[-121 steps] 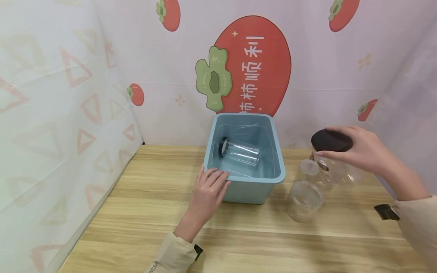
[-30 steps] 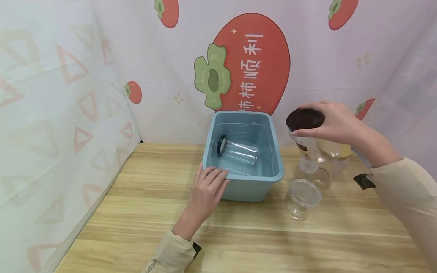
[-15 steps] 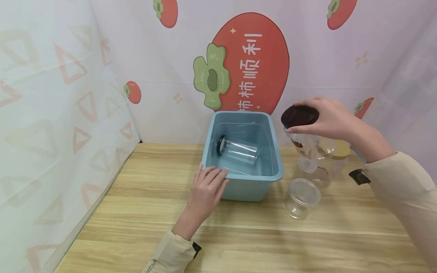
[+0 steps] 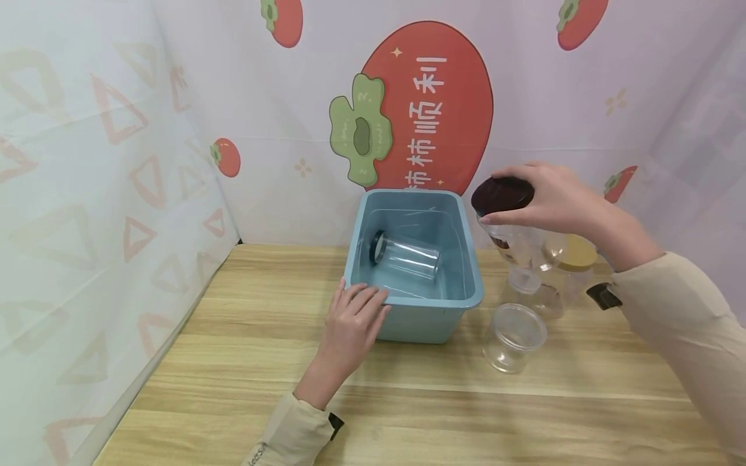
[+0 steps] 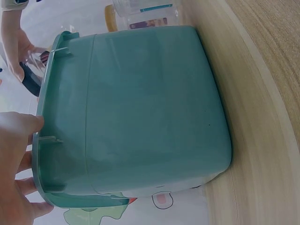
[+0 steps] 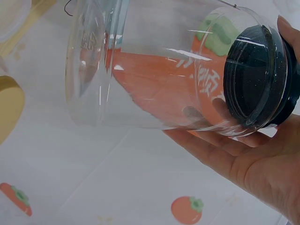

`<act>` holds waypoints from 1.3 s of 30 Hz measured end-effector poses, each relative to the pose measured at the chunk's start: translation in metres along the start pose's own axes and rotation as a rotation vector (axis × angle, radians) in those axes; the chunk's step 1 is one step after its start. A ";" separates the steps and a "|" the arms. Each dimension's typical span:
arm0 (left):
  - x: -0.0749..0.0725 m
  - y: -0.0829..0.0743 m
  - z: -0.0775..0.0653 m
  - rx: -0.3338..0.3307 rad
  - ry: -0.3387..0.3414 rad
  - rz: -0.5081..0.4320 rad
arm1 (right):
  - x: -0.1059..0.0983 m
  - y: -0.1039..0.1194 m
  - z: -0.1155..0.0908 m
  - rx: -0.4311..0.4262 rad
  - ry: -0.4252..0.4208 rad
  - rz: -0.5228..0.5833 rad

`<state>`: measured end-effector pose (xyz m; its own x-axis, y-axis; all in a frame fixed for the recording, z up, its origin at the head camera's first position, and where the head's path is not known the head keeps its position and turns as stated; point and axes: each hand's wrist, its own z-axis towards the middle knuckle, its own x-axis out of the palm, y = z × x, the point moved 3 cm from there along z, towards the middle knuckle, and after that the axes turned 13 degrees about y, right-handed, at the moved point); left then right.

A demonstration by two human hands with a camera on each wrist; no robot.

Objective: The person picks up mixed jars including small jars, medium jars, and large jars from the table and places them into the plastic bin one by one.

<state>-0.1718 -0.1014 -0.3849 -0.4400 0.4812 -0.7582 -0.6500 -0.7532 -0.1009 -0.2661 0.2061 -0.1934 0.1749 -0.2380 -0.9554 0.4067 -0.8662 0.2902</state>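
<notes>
Jar [image 6: 154, 89] right of bin [image 4: 416, 325]
Our right hand [image 4: 556, 198] clamps its fingers on the lid [image 4: 502, 195], our left hand [image 4: 353, 325] on the bin's rim [image 4: 434, 303]; we should avoid knocking it.

"柿柿顺利" on backdrop [image 4: 428, 123]

right fingers [image 6: 202, 151] curled inward

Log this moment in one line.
Left hand: gripping blue bin at rim | Right hand: holding lidded jar aloft | In bin: another jar, lying down
</notes>
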 end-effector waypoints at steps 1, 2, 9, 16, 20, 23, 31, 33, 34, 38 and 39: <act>0.000 0.000 0.000 0.000 0.000 0.000 | 0.000 0.001 0.001 -0.003 0.000 0.000; 0.000 0.000 0.000 0.000 0.000 0.001 | 0.000 0.001 0.001 -0.007 -0.003 -0.002; 0.001 0.001 0.000 0.004 -0.005 0.003 | 0.000 0.006 0.006 -0.037 -0.015 -0.018; 0.002 0.001 0.000 0.007 -0.002 0.013 | -0.002 0.011 0.010 -0.074 -0.037 -0.010; 0.001 0.000 0.000 -0.001 0.006 0.018 | -0.002 0.014 0.013 -0.083 -0.040 -0.010; 0.001 0.000 0.000 -0.005 0.011 0.020 | -0.001 0.015 0.014 -0.084 -0.034 -0.014; 0.001 0.001 0.000 -0.004 0.003 0.015 | 0.001 0.019 0.018 -0.075 -0.017 -0.021; 0.001 0.001 0.000 -0.002 -0.001 0.016 | 0.002 0.020 0.019 -0.071 -0.014 -0.024; 0.001 0.001 0.000 0.000 -0.002 0.014 | 0.003 0.021 0.019 -0.071 -0.013 -0.023; 0.001 0.001 0.000 0.009 -0.008 0.009 | 0.004 0.024 0.021 -0.065 -0.006 -0.019; 0.001 0.001 0.000 0.009 -0.007 0.008 | 0.004 0.025 0.021 -0.064 -0.006 -0.015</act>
<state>-0.1724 -0.1016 -0.3854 -0.4493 0.4785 -0.7544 -0.6522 -0.7528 -0.0890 -0.2740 0.1739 -0.1908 0.1633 -0.2275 -0.9600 0.4661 -0.8398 0.2783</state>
